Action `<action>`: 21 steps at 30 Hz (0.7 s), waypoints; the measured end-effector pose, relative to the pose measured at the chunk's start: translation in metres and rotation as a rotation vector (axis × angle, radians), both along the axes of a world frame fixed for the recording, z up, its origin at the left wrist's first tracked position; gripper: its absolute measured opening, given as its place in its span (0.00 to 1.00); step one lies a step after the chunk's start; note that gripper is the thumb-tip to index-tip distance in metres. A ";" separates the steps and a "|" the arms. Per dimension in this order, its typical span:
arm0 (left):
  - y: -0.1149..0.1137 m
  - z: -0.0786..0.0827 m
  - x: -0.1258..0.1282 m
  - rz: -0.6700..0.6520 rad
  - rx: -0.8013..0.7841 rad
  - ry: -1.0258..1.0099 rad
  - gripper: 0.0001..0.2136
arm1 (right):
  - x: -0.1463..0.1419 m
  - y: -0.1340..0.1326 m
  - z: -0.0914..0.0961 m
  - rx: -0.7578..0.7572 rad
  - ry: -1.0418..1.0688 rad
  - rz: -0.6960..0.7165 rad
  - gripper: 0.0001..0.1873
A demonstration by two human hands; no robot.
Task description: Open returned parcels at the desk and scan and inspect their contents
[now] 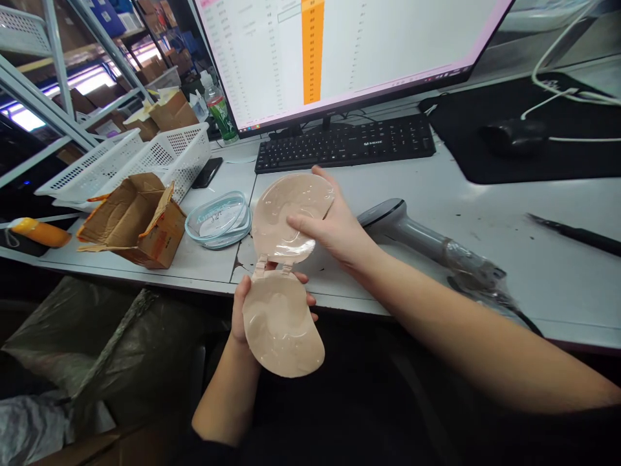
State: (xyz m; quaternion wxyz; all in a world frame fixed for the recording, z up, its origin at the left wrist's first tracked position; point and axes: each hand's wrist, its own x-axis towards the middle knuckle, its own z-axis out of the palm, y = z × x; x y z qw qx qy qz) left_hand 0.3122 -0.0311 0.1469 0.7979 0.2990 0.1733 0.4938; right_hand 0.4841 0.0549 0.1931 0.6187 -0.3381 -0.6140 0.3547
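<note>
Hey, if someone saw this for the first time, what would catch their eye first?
Probably the glossy beige two-cup piece held by the left hand and right hand, mid-picture. Then the lit monitor with its orange column, at the top. An open cardboard box stands left of the hands, on the desk.

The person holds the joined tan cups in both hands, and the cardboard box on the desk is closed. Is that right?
Not quite: the cardboard box on the desk is open, its flaps apart, as the head view shows. The left hand and right hand do hold the joined tan cups.
</note>
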 end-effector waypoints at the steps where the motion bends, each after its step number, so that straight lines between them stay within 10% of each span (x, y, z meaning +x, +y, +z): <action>1: 0.000 0.000 -0.001 0.002 -0.015 0.017 0.23 | 0.003 0.001 0.000 0.080 -0.053 -0.115 0.41; 4: 0.001 0.002 -0.006 0.008 -0.051 0.062 0.22 | 0.010 0.000 0.005 0.325 -0.246 -0.346 0.36; 8: 0.001 -0.001 -0.018 0.016 -0.060 0.121 0.24 | 0.010 -0.007 0.007 0.542 -0.639 -0.104 0.10; 12: 0.001 -0.007 -0.027 -0.027 -0.049 0.233 0.30 | 0.001 -0.012 0.000 0.482 -0.940 0.071 0.10; 21: -0.002 -0.015 -0.027 0.040 -0.054 0.275 0.27 | -0.008 -0.024 -0.006 0.503 -1.071 -0.058 0.14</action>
